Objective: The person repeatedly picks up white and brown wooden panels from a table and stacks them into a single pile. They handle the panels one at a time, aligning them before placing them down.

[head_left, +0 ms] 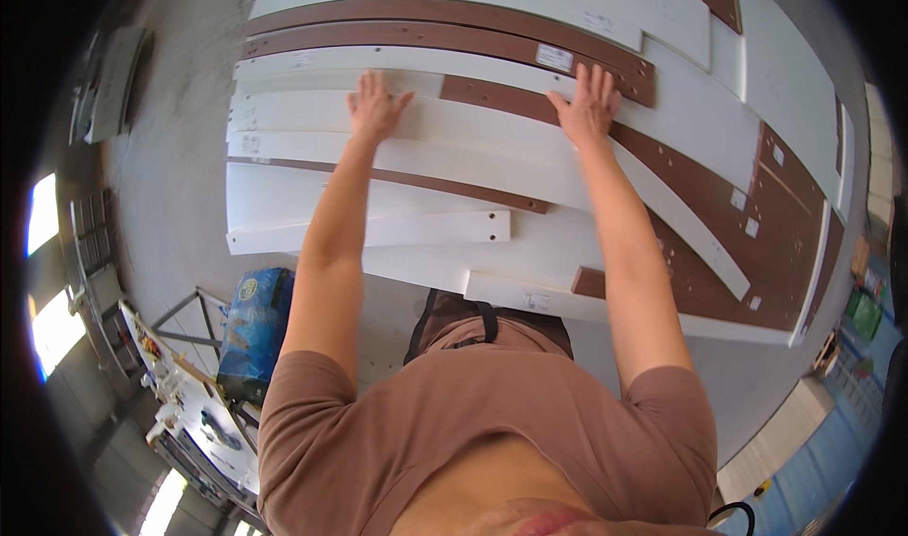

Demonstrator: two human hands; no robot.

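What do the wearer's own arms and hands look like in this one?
The left hand and right hand are ungloved. Both forearms are uncovered, with no watch or bracelet visible. The short sleeves are plain dusty brown and end above the elbows.

Two bare hands show, one left hand and one right hand. Two long, narrow dark-brown boards lie side by side, one thin dark-brown strip lies lower down, and one short dark-brown block makes a single. Long, flat white boards number at least five; their overlaps hide the exact count. One narrow white board with dark end holes has two such holes at its right end. One slanting, slim white strip counts alone, as does one bulky, glossy blue bag.
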